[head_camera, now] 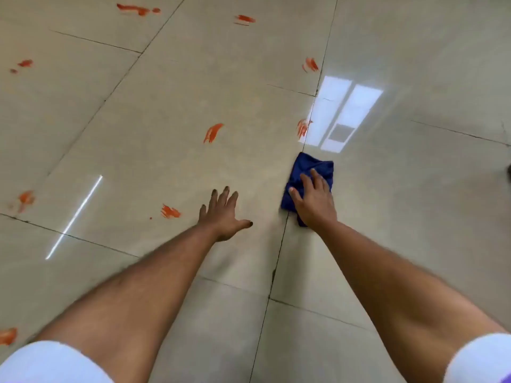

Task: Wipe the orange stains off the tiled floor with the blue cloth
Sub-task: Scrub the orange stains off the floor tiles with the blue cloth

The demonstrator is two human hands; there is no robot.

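Your right hand (313,201) presses the blue cloth (309,178) flat on the tiled floor (154,111), over a grout line.

Your right hand lies palm down on the crumpled cloth, fingers spread across it rather than clenched around it. Your left hand (224,217) rests released on the bare tile beside it, fingers splayed, holding nothing. Orange stains lie unwiped: one (170,212) just left of your left hand, one (213,132) farther ahead, one (303,127) just beyond the cloth beside a window reflection (343,114).
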